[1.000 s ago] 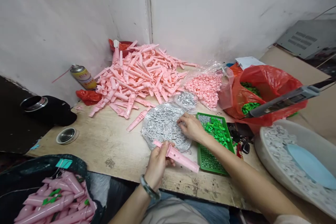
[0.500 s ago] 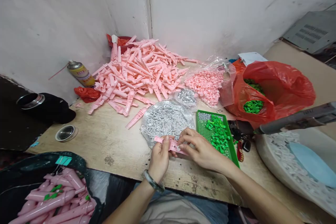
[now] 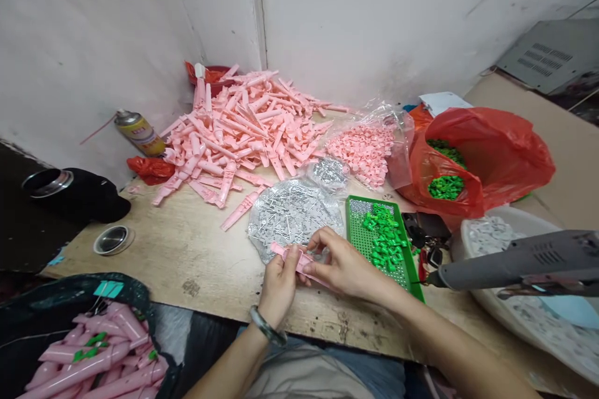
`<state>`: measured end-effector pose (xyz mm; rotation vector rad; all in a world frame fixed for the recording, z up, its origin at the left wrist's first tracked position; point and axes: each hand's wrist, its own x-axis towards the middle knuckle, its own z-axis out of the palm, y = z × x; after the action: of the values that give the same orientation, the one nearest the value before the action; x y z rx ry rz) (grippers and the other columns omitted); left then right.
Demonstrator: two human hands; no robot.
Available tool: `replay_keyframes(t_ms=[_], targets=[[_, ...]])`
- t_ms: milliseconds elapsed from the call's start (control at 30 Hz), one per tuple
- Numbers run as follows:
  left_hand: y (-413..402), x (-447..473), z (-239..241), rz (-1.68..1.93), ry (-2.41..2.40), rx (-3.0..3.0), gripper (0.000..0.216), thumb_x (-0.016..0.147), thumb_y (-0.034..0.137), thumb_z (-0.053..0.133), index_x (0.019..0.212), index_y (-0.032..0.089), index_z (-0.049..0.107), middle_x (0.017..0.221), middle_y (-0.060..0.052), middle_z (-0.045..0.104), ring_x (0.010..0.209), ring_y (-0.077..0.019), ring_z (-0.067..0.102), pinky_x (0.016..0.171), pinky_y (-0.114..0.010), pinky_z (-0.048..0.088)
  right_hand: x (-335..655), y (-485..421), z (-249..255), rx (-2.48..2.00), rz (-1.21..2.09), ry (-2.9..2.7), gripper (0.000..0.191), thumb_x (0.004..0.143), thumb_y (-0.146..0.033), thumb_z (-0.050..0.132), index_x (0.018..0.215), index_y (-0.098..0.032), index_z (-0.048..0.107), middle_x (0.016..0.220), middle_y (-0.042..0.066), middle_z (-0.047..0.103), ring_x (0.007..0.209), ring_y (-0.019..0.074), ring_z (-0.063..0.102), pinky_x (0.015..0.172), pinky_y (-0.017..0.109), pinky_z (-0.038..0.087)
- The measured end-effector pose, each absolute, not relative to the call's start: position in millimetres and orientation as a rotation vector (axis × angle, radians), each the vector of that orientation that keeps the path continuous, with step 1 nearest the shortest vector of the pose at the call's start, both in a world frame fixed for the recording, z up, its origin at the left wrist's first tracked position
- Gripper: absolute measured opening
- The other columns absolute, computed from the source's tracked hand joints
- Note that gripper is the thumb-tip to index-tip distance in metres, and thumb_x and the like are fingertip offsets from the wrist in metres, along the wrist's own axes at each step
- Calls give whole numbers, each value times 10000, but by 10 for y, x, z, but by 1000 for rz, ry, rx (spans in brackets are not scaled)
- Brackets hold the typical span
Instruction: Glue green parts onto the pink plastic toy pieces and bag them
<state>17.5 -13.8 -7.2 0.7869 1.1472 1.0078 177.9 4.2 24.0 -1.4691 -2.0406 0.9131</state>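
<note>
My left hand (image 3: pixel 279 277) is closed around a long pink plastic shell half (image 3: pixel 277 249), its open side turned up over the table's front part. At the shell's right part is my right hand (image 3: pixel 344 262), thumb pressed on it and fingers curled above. Whether a small part sits between those fingers is hidden. Just beyond both hands lies a round clear-film-covered tray (image 3: pixel 266 224) of thin metal pins and small grey pieces. To the right of my right hand stands a green perforated tray (image 3: pixel 358 237) holding small green parts (image 3: pixel 384 234).
A big heap of pink shell halves (image 3: pixel 253 118) fills the back. Beside it are a clear bag of small pink parts (image 3: pixel 362 146) and a red bag (image 3: pixel 505 149). A grey power screwdriver (image 3: pixel 505 265) juts in over a white tub (image 3: pixel 538 349). Pink pieces fill a dark bag (image 3: pixel 93 355) at front left.
My right thumb has come down onto the pink shell half, and the right fingers have curled. The grey screwdriver appears lower and further left. The whole view has shifted slightly.
</note>
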Motion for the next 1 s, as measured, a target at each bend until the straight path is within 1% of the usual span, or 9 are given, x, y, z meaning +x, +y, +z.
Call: replay_keyframes(t_ms=[33, 100, 167, 233, 400, 500, 600, 700, 1000], targets=[[-133, 179, -56, 1029, 1142, 738, 510, 808, 601, 632, 950, 113, 661, 609, -18, 644, 495, -142, 563, 511, -256, 468, 1809, 154, 195, -1502, 884, -2059, 113, 926, -272, 585, 1011, -199, 595, 991, 31, 629, 809, 150, 598, 725, 259, 474], [-128, 198, -13, 1067, 1143, 655, 528, 765, 615, 667, 942, 118, 643, 601, -2, 624, 486, -133, 552, 509, -253, 471, 1878, 412, 88, -1646, 642, -2119, 162, 968, -276, 516, 995, -188, 649, 996, 56, 656, 898, 178, 600, 804, 283, 460], [-132, 222, 30, 1065, 1142, 624, 551, 730, 625, 692, 937, 118, 637, 598, 7, 610, 493, -135, 558, 516, -258, 480, 1931, 650, -16, -1771, 384, -2173, 187, 955, -239, 523, 972, -177, 698, 1026, 91, 665, 977, 222, 582, 865, 321, 434], [-141, 239, 62, 1039, 1131, 614, 563, 722, 629, 695, 938, 112, 641, 608, 4, 606, 507, -141, 566, 523, -265, 488, 1951, 802, -85, -1783, 326, -2218, 178, 921, -204, 552, 920, -166, 726, 1006, 110, 671, 1002, 251, 572, 880, 343, 423], [-128, 214, 14, 1063, 1143, 619, 574, 757, 631, 661, 978, 102, 645, 601, 4, 605, 517, -141, 564, 557, -276, 508, 1905, 714, -16, -1677, 391, -2201, 191, 932, -180, 535, 935, -165, 725, 998, 82, 677, 964, 209, 598, 857, 319, 448], [-89, 189, -72, 1088, 1171, 694, 577, 798, 638, 618, 1024, 108, 641, 570, 17, 594, 511, -152, 584, 554, -271, 496, 1872, 445, 149, -1400, 638, -2121, 159, 942, -214, 563, 912, -198, 719, 981, 46, 671, 934, 177, 605, 855, 321, 467], [-62, 203, -111, 1089, 1156, 776, 539, 834, 607, 600, 1054, 117, 640, 688, -18, 668, 545, -161, 616, 549, -273, 490, 1841, 169, 279, -1199, 759, -2096, 123, 910, -209, 616, 846, -218, 722, 986, 37, 643, 947, 181, 586, 852, 346, 467], [-63, 244, -74, 1056, 1129, 845, 516, 860, 584, 579, 1079, 120, 641, 821, -61, 716, 606, -173, 645, 564, -277, 500, 1818, 1, 316, -1215, 695, -2115, 151, 891, -130, 601, 857, -214, 722, 992, 45, 620, 946, 184, 569, 848, 348, 454], [-97, 255, 55, 1052, 1167, 959, 492, 892, 556, 548, 1086, 114, 646, 877, -84, 726, 631, -178, 652, 595, -279, 524, 1789, -27, 321, -1275, 808, -1985, 142, 898, -122, 584, 853, -195, 696, 900, 39, 607, 884, 174, 578, 807, 320, 461]])
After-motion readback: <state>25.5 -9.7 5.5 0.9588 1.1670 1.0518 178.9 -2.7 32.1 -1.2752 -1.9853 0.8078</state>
